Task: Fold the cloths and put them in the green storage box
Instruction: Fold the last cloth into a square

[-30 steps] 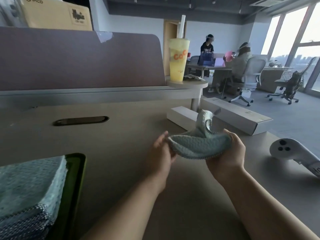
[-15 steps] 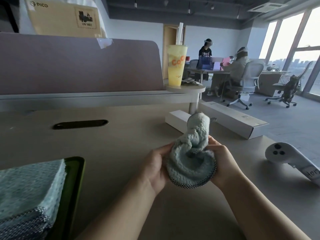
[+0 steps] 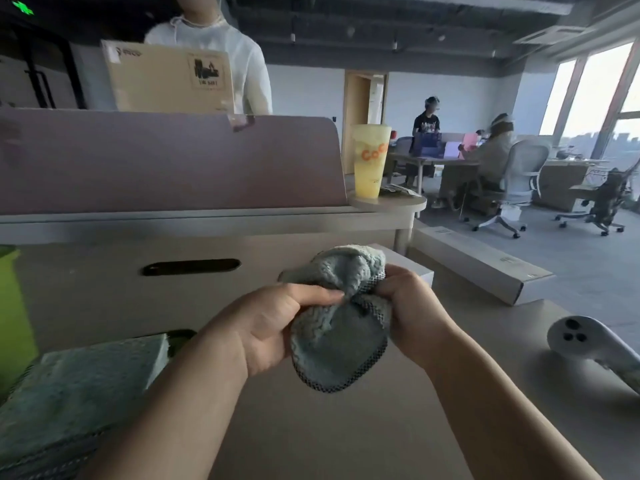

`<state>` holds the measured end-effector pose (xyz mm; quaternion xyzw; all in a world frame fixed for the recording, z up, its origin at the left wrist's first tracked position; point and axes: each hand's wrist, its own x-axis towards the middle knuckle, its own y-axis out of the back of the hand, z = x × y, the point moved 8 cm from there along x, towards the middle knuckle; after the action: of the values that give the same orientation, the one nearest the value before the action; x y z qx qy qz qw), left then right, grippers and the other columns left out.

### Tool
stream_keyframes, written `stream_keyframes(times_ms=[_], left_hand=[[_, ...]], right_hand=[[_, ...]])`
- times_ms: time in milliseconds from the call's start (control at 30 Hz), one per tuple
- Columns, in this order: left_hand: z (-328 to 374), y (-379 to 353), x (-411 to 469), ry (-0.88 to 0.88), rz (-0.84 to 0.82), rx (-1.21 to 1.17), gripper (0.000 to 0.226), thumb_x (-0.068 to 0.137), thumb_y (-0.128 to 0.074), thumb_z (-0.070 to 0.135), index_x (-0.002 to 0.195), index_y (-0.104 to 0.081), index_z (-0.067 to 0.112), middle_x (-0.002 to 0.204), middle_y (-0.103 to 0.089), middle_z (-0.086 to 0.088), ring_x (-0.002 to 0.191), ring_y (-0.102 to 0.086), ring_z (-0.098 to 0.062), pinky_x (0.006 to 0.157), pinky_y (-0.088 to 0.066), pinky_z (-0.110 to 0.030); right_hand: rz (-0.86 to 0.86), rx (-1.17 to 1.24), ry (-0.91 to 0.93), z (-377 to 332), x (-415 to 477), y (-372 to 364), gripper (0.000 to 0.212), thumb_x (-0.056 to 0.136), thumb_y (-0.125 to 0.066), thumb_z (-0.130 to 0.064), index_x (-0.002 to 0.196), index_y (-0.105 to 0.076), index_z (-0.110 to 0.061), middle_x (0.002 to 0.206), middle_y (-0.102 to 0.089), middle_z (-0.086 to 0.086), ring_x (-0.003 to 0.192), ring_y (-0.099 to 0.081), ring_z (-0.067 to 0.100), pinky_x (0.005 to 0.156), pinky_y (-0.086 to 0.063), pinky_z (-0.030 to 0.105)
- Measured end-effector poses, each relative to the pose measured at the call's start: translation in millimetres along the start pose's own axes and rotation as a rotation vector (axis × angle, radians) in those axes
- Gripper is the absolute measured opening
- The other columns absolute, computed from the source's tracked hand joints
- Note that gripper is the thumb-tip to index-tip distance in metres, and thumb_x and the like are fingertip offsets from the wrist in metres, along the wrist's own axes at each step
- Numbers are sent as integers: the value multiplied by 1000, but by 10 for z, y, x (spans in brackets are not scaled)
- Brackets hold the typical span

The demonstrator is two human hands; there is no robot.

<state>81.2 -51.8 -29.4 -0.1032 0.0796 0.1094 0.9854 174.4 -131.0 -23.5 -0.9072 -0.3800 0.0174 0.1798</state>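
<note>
A pale blue-green cloth (image 3: 337, 327) with a dark checked hem hangs bunched above the desk between both hands. My left hand (image 3: 273, 320) grips its left side with curled fingers and my right hand (image 3: 407, 306) pinches its right side. A stack of folded blue-green cloths (image 3: 69, 393) lies at the lower left on a dark green tray whose rim (image 3: 180, 336) shows just behind it. A bright green box (image 3: 12, 306) stands at the far left edge, mostly cut off.
A white handheld controller (image 3: 588, 344) lies on the desk at right. Long white cartons (image 3: 481, 265) lie behind the cloth. A yellow drink cup (image 3: 370, 161) stands on a round shelf by the mauve divider (image 3: 173, 161). A person in white stands beyond the divider.
The cloth went from stretched flat between my hands to a bunched bundle held closer to me. The camera tilted up, bringing the person behind the divider and the green box into view.
</note>
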Motion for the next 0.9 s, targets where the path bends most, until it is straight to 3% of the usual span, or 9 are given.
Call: stream_keyframes(times_ms=[100,200,300,367,533,600,700,800,900], left_hand=[[290,306,-138,-184,261,89,12,85,-63,9,84,-75,12,85,-77,-12,69,-73,-21,61,-57,-26],[570,637,-290,-344,461,107,14,88,-63,16,81,-75,16,80,-77,-3,68,-72,-18,56,-55,-24],[738,931,-420,-439,621,137,15,86,-62,27,80,-75,25,86,-77,4,82,-71,-21,74,-53,-34],[775,999,-457,-437,629,104,18,88,-57,31,90,-74,24,91,-77,3,89,-71,-23,84,-53,-42],[838,1095,-551,-420,693,85,38,70,-59,49,91,-73,21,91,-76,-6,87,-71,-30,88,-52,-55],[855,1144,-615,-433,756,99,34,69,-61,51,86,-71,23,92,-75,-7,88,-70,-32,88,-51,-57],[858,1184,-668,-440,806,101,25,70,-60,50,77,-66,27,94,-72,-8,90,-67,-34,88,-50,-59],[896,1224,-707,-476,847,148,27,74,-60,51,79,-63,25,96,-69,-5,96,-64,-32,93,-48,-56],[916,1252,-724,-501,855,170,27,74,-59,54,84,-65,30,99,-70,0,98,-64,-27,94,-48,-53]], right_hand=[[-57,41,-59,-113,72,-291,23,51,-45,5,72,-55,2,75,-56,14,71,-54,31,64,-43,33],[-226,235,-40,-271,68,-534,19,55,-50,0,68,-64,2,79,-65,16,75,-63,30,79,-47,36],[-454,344,-28,-371,5,-818,35,70,-58,-10,98,-69,9,102,-70,23,97,-68,33,89,-52,37],[-354,293,-40,-349,68,-811,47,76,-64,-29,114,-66,-1,115,-66,20,106,-65,34,92,-53,45],[-300,295,-95,-414,71,-756,70,83,-39,-68,98,-75,-10,108,-73,10,96,-71,25,75,-59,45],[-263,242,-90,-429,91,-690,65,85,-42,-64,105,-71,-10,101,-73,7,87,-72,22,70,-58,37],[-202,47,-159,-377,96,-585,29,90,-51,-28,102,-67,-7,85,-70,6,67,-68,19,61,-52,29],[-159,-70,-245,-305,84,-494,33,85,-54,-9,115,-61,1,95,-69,14,70,-69,23,57,-56,27],[-108,-78,-240,-386,41,-431,30,85,-56,-6,112,-60,6,83,-69,14,56,-67,19,45,-51,21]])
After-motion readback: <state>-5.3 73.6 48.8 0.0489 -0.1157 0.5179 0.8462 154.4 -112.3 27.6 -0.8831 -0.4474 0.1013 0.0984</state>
